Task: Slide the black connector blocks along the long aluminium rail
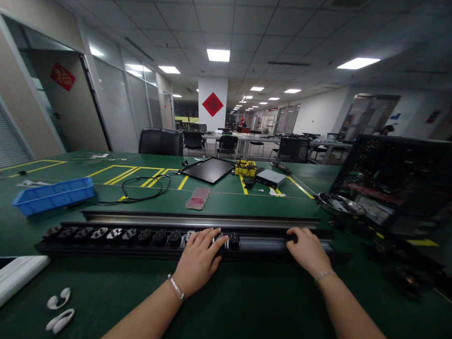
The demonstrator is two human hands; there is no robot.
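A long black rail [262, 243] lies across the table in front of me, with a row of plug-like pieces [114, 233], some black and some white, along its left and middle part. My left hand [200, 258] rests over the middle of the row, fingers stretched out and covering some pieces. A black piece [234, 241] sits just right of its fingertips. At the rail's right part, my right hand [309, 250] has its fingers curled together at a small dark thing, mostly hidden. A second dark rail [201, 220] lies parallel just behind.
On the left are a blue bin [54, 194], a black cable [146, 188], a white device [11, 285] and white earbuds [60, 309]. A dark flat panel [213, 170] and grey box [270, 178] lie behind. On the right stand a metal bowl [339, 204] and open computer case [401, 182].
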